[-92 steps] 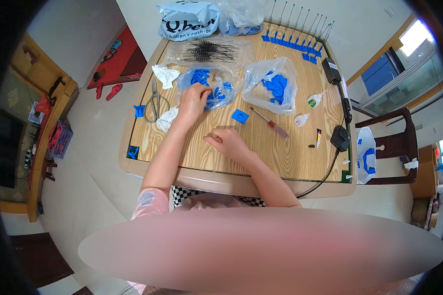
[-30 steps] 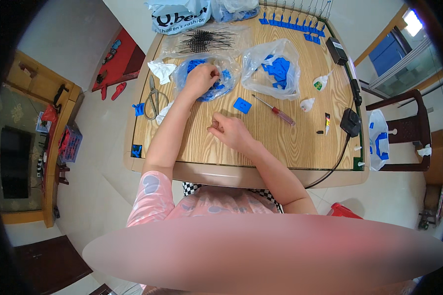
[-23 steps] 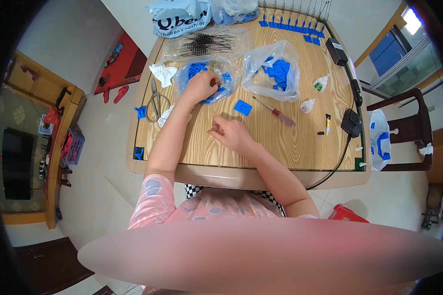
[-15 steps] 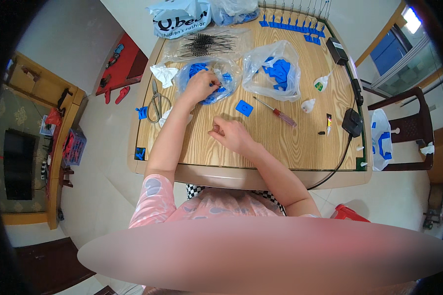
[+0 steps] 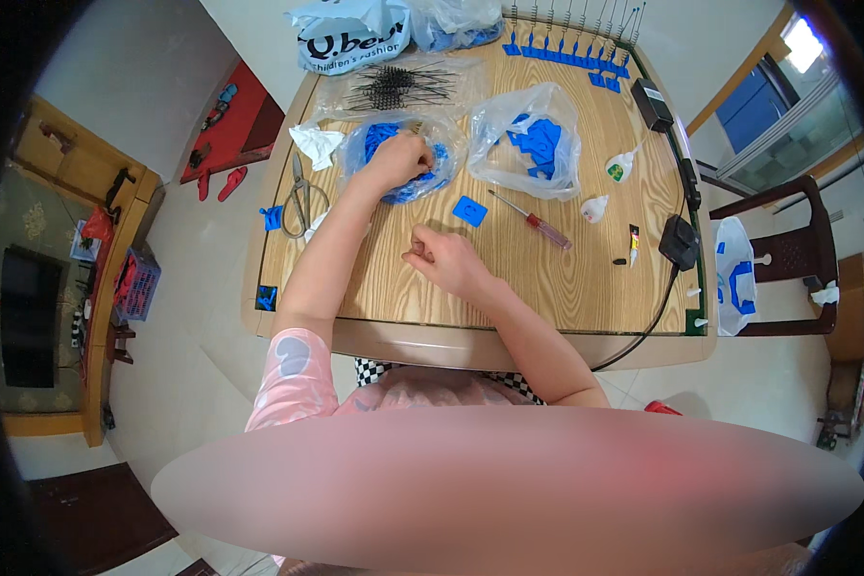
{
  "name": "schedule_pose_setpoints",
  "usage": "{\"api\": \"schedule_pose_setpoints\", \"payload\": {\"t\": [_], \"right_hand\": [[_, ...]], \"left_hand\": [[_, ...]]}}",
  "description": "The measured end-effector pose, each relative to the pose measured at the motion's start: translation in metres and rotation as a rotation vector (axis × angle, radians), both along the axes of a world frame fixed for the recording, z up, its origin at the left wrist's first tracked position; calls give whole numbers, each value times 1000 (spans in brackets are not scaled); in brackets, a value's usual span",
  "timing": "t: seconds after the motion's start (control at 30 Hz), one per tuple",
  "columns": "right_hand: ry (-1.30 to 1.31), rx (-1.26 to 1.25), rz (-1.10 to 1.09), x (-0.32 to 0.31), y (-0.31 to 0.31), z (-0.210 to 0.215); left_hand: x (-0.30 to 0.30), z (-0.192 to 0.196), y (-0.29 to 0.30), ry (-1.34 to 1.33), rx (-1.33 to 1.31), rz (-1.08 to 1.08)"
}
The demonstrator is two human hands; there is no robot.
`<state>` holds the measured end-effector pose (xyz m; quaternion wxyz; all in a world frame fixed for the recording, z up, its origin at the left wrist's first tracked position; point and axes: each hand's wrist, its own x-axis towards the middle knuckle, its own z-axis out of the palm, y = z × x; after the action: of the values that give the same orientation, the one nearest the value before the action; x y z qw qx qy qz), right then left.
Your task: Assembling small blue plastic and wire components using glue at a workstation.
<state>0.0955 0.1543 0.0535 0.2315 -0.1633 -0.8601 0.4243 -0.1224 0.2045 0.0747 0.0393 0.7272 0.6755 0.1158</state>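
Two hands sit apart: the left hand [image 5: 407,158] over an open clear bag [image 5: 451,140], probably spread wide for easy reach, the right hand [image 5: 447,262] curled loosely over the bench [image 5: 586,288]. Blue pieces [image 5: 378,137] lie under and beside the left grip, fingers bunched; whether either holds anything, I cannot tell.

A clear plastic bag [image 5: 453,136] sits spread open, holding loose small blue pieces [image 5: 381,137] – the left hand [image 5: 400,161] dips into it. A blue rectangular plate [image 5: 469,211] lies flat – near the loosely curled right hand [image 5: 444,261].
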Motion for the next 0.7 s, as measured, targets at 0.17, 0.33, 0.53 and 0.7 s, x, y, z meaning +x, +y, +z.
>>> {"api": "schedule_pose_setpoints", "payload": {"t": [0.17,0.33,0.53,0.7], "right_hand": [[-60,7,28,-1,0,1],[-51,11,14,2,1,0],[-87,56,35,1,-4,-1],[-111,11,58,0,-2,3]], "left_hand": [[1,5,-6,-4,32,2],[15,33,-45,-110,262,77],[21,0,-104,-276,100,19],[22,-3,-109,-399,8,118]]}}
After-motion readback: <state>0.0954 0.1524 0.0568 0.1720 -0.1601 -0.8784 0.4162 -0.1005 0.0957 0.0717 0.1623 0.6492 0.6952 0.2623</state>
